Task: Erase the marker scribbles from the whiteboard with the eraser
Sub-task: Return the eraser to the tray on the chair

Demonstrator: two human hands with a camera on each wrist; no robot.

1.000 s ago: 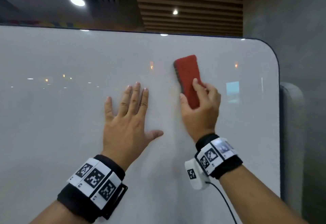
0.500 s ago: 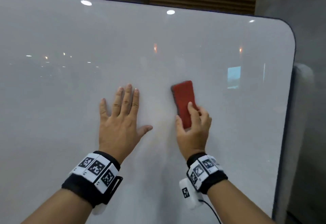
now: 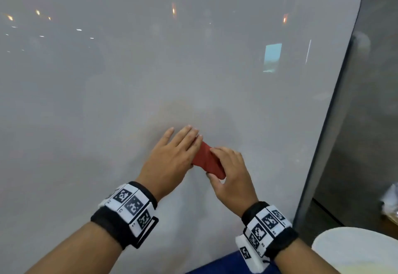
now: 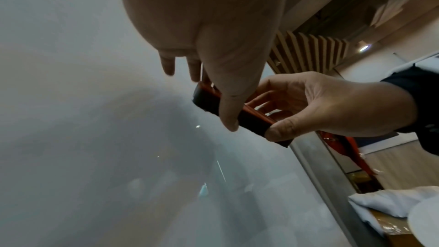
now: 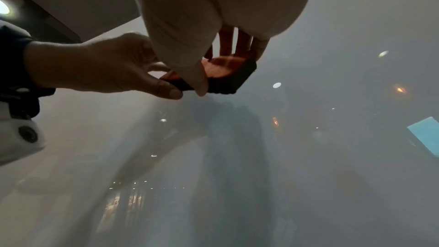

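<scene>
Whiteboard fills view; both hands hold eraser; white bundle right.

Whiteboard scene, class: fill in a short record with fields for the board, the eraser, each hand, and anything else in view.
whiteboard: glossy, upright, no marker scribbles visible, only reflections
eraser: red with a dark felt face, held off the board
right hand: pinches the eraser between thumb and fingers
left hand: thumb and fingers on the eraser's other end
wrist bands: black, with white coded tags
other: white round object, lower right
</scene>
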